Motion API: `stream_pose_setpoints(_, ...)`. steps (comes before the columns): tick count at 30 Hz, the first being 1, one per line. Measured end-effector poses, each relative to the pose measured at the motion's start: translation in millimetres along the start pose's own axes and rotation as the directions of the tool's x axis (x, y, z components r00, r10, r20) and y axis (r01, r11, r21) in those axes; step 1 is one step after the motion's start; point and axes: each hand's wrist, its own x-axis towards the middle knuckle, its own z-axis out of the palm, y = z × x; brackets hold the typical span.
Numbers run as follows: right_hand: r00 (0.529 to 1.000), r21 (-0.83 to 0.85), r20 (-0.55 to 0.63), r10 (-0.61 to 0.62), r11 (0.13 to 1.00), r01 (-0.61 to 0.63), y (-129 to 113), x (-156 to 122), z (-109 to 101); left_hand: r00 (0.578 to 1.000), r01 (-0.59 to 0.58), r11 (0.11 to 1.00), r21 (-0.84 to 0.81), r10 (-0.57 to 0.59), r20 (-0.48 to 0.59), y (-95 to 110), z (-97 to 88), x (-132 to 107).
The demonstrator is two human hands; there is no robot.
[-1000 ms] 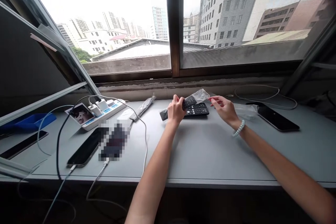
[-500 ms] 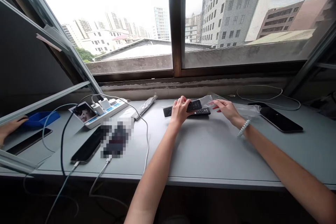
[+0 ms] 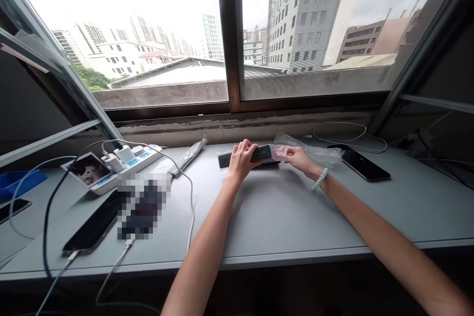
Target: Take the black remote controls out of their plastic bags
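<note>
My left hand [image 3: 240, 162] is closed around a black remote control [image 3: 262, 152], held tilted just above the desk. Beneath it lies a second dark remote control [image 3: 223, 160], partly covered by my hand and the first one. My right hand [image 3: 299, 160], with a beaded band at the wrist, pinches a thin clear plastic sleeve [image 3: 279, 151] at the right end of the held remote. Whether the sleeve encloses that end cannot be made out. More clear plastic [image 3: 324, 154] lies behind my right hand.
On the right lie a black phone [image 3: 366, 164] and a coiled white cable [image 3: 338, 124]. To the left are a power strip [image 3: 131, 170] with chargers, a charging phone [image 3: 92, 227], a wrapped remote [image 3: 189, 157], a blue tray [image 3: 22, 183] and loose cables. A window stands behind.
My right hand has come in closer to the held remote, bringing its fingers and the plastic to the remote's end. The view has swung right, and another person's hand at far left is out of sight.
</note>
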Motion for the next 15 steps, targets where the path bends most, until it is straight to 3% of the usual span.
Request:
stream_pose_setpoints(9,0.996,0.084,0.059,0.065,0.994,-0.07,1.0,2.5,-4.1,0.999,-0.02,0.999,-0.049,0.019,-0.028,11.1,-1.7,2.0)
stream_pose_setpoints(15,1.0,0.111,0.027,-0.003,0.994,0.0,-3.0,1.9,0.9,0.998,-0.07,0.997,0.009,0.07,-0.003,2.4,-6.4,5.5)
